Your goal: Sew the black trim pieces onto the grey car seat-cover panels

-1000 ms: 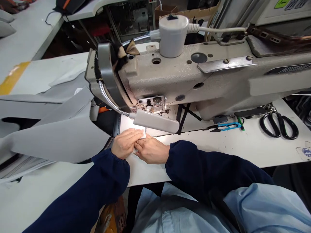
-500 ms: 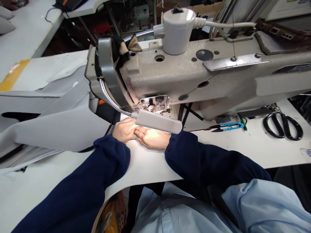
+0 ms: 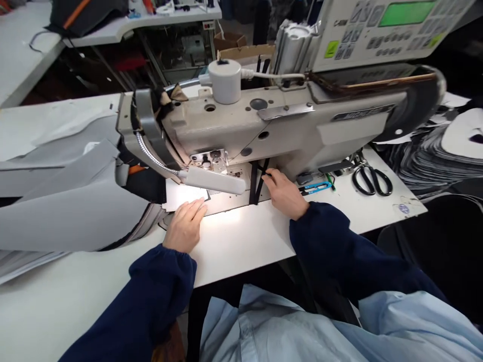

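Note:
My left hand [image 3: 184, 226] lies with its fingers stretched flat at the edge of a light-coloured piece with a dark border [image 3: 181, 193], under the sewing machine's [image 3: 234, 128] head. A white lamp [image 3: 215, 181] hangs over that spot and hides the needle. Right of the needle area, my right hand [image 3: 285, 193] has its fingertips closed at the upper part of a black strip [image 3: 261, 187]. A second black strip [image 3: 253, 183] stands beside it, both hanging down in front of the machine bed. Grey fabric panels [image 3: 64, 211] are heaped left of my left hand.
Blue thread snips [image 3: 315, 188] and black-handled scissors [image 3: 372, 181] lie on the white table [image 3: 241, 246] to the right. A stack of cut pieces [image 3: 433, 151] stands beyond them. The control panel [image 3: 388, 32] rises behind the machine.
My hands, together under the lamp before, are now apart. The right one has moved right to the black strips; the left has flattened beside the needle area. The view has swung right.

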{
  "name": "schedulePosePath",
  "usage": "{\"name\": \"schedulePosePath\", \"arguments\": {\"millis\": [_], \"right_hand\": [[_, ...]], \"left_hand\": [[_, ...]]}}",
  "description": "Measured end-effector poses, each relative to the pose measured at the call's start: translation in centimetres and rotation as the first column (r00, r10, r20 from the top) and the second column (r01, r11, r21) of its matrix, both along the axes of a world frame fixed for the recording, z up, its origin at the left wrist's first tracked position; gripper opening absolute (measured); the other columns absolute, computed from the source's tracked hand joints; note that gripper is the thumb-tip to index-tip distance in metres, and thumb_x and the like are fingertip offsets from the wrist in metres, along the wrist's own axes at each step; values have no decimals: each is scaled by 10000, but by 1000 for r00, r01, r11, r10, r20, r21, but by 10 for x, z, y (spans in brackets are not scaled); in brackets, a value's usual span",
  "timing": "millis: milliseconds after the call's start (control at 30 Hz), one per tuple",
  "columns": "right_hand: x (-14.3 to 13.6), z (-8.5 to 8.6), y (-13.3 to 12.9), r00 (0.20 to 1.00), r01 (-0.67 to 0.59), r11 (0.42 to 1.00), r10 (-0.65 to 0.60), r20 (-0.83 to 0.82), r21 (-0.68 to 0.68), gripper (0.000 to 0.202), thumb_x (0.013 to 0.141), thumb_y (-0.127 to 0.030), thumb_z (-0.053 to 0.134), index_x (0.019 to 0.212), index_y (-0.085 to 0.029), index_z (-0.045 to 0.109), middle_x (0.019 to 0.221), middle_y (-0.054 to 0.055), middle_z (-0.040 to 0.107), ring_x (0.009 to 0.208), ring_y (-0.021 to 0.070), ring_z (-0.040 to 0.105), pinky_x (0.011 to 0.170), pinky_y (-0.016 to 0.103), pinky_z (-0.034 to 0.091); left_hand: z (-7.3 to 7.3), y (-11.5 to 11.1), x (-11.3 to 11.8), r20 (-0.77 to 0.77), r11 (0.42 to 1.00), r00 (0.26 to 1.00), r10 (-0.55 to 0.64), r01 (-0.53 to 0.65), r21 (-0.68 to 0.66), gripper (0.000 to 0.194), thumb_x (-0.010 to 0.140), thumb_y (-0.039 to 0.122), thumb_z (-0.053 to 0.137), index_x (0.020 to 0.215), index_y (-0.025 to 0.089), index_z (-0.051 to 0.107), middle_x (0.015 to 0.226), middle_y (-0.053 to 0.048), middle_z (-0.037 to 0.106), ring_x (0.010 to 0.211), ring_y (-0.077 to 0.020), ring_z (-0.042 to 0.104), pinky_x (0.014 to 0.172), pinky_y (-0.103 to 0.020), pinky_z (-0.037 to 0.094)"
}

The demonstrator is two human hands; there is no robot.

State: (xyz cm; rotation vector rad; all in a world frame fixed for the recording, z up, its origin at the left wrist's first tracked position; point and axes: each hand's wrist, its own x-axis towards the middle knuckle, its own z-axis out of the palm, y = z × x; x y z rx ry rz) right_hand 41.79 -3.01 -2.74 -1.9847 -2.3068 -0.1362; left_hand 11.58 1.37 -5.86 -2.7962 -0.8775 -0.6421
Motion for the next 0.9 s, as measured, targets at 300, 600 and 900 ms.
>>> {"name": "schedulePosePath", "arguments": {"millis": [300, 600, 900], "right_hand": [[-5, 17, 29, 982, -90, 966, 127, 142, -240, 296, 880, -21, 362, 1029, -11, 617, 1099, 207, 544, 1041, 306, 465, 854, 385, 463], [2, 15, 3, 928, -278, 927, 327, 181, -250, 281, 925, -59, 364, 1069, -39, 605, 1093, 167, 552, 1005, 267, 485, 799, 356, 479], [16, 5, 23, 979, -197, 980, 198, 54, -22, 241, 901, -58, 370, 951, -24, 604, 982, 195, 584, 929, 273, 552, 766, 377, 489]], "left_hand": [[10, -56, 5, 147, 983, 988, -37, 63, -173, 460, 831, 30, 382, 1245, 196, 494, 1217, -113, 584, 1111, -230, 532, 918, -391, 502], [11, -36, 94, 66, 952, 993, -97, 111, -284, 368, 891, 181, 392, 1228, 121, 530, 1351, -144, 496, 1241, -268, 460, 1013, -448, 430], [-13, -6, 117, -18, 962, 999, -27, 21, -272, 426, 925, 281, 356, 1268, 86, 517, 1399, -156, 446, 1246, -306, 456, 1027, -513, 389]]}}
